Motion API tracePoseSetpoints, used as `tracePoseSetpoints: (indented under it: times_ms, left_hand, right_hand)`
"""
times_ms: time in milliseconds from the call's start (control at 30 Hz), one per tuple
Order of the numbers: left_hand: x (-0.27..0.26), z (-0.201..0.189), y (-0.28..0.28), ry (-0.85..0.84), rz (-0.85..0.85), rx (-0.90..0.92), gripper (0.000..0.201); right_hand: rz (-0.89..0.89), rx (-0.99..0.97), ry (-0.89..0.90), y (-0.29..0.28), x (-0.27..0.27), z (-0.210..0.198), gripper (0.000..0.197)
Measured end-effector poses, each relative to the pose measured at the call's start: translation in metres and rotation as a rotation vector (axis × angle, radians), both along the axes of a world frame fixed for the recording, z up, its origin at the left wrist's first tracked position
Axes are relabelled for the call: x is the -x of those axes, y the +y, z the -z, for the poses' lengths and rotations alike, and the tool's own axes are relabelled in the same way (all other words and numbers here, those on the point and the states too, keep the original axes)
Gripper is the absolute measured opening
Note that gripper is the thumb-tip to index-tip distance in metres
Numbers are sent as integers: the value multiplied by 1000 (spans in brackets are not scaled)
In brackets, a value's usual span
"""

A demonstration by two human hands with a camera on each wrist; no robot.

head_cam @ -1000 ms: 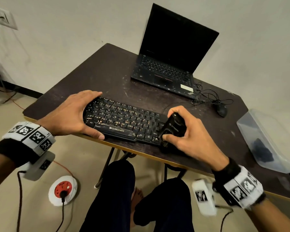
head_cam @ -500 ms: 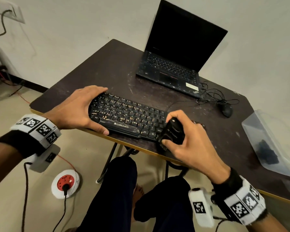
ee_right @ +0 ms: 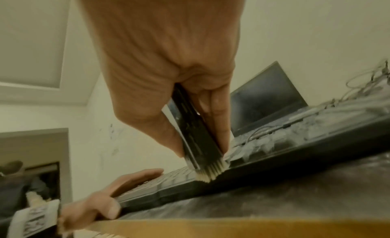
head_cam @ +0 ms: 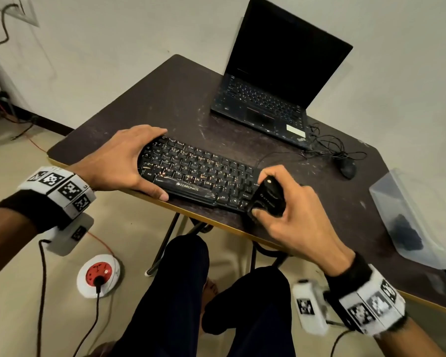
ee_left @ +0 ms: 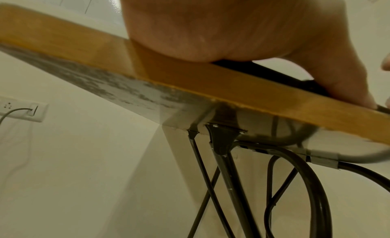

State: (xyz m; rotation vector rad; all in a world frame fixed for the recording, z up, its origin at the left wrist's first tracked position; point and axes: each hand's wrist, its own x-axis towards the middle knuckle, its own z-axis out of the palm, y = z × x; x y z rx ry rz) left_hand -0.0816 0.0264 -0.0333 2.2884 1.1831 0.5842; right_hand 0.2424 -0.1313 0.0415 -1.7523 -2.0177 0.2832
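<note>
A black Zebronics keyboard lies near the front edge of the dark table. My left hand grips its left end, thumb on the near edge and fingers over the far edge. My right hand pinches a small black brush at the keyboard's right front corner. In the right wrist view the brush points down, and its pale bristles touch the keyboard. The left wrist view shows my left hand resting on the table's wooden edge.
An open black laptop with a dark screen stands at the back of the table. A black mouse with a tangled cable lies to its right. A clear plastic container sits at the right edge. A round power socket lies on the floor.
The brush has stayed at the keyboard's right end, shifting only slightly toward the near edge. My left hand keeps the same hold on the keyboard.
</note>
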Motion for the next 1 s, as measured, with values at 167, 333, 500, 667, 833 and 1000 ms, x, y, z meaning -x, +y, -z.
tracePoseSetpoints:
  times_ms: [167,333,500,667,833,1000]
  left_hand:
    - [-1,0,-1,10,0,-3,146]
    - [-2,1,1,30,-2,-24,148]
    - [1,3,3,38,-8,-21,147]
    - [0,5,3,43,-9,-20,147]
    - [-2,2,3,42,3,-37,146]
    - [1,4,2,37,-1,-15,148]
  right_hand:
    - [27,-11,36,1,-1,-1,53]
    - [138,-51,62,8,-8,-1,53]
    - [58,-38,47,3,4,2,52]
    - [71,-62,30,-3,15,5,51]
    - [243,-143,31,18,13,7,49]
    - [192,-78,22,0,29,10,51]
